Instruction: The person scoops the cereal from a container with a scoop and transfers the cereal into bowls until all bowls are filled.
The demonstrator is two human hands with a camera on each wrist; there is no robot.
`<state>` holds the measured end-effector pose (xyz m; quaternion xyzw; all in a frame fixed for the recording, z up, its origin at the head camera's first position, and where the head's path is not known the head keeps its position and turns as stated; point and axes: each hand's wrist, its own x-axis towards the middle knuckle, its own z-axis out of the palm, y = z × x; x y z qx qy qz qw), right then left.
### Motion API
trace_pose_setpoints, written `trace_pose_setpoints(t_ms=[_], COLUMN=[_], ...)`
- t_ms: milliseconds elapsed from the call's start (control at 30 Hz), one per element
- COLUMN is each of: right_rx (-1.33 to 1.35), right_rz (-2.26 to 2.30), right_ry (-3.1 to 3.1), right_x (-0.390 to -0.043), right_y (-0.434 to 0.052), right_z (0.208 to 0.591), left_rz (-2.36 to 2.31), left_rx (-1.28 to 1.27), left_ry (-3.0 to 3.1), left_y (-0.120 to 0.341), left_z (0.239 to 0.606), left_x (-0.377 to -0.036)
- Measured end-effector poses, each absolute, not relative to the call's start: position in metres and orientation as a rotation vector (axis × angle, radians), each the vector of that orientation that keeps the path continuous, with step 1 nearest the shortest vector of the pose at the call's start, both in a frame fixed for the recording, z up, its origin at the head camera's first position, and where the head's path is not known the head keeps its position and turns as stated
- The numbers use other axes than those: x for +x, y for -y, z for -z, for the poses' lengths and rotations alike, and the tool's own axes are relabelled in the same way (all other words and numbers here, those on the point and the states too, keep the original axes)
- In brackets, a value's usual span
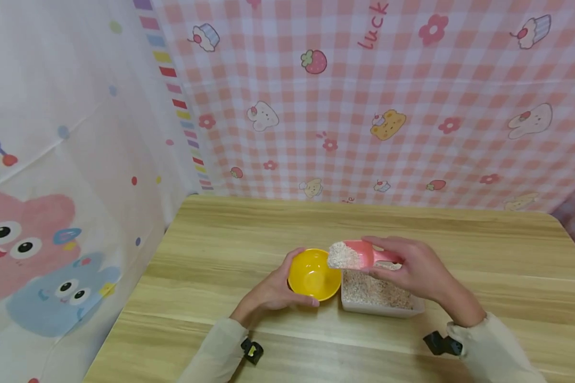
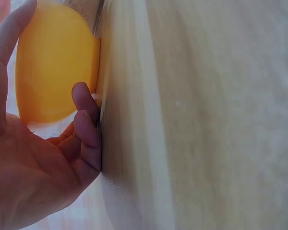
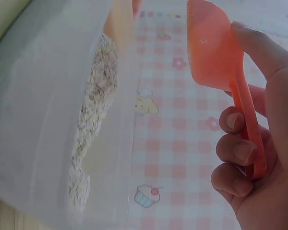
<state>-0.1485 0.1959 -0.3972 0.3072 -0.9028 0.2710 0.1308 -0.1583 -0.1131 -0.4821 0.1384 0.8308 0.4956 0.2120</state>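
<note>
Spillage is chiefly to be feared. Heaped flakes [image 1: 343, 256] are carried in the scoop [image 1: 366, 255], whose handle is clamped in the right hand [image 1: 414, 263]; its lip is held above the right rim of the bowl [image 1: 313, 284], and the tub [image 1: 380, 309] is set just to the right. If the scoop is tipped here or jolted, flakes may be dropped outside the rim, onto the tub's edge or the table [image 1: 259, 229]. The bowl is gripped at its left side by the left hand [image 1: 278, 288], between thumb and fingers; if it is pulled left, flakes may be let fall beside it.
</note>
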Motion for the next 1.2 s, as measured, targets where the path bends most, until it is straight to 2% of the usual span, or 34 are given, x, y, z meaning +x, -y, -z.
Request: trace_pose_setpoints(t_ms=[533, 1200], right_rx=[0.936, 1.043], right_rz=[-0.643, -0.217], right_ry=[2.685, 2.683], right_x=[-0.158, -0.159], right_y=[-0.177, -0.152], right_z=[0.391, 0.375], left_rz=[-1.378, -1.408], left_rx=[0.377, 0.417], left_ry=[-2.302, -2.296], left_y=[0.114, 0.114], left_z=[0.483, 0.48], left_x=[-0.157, -0.158])
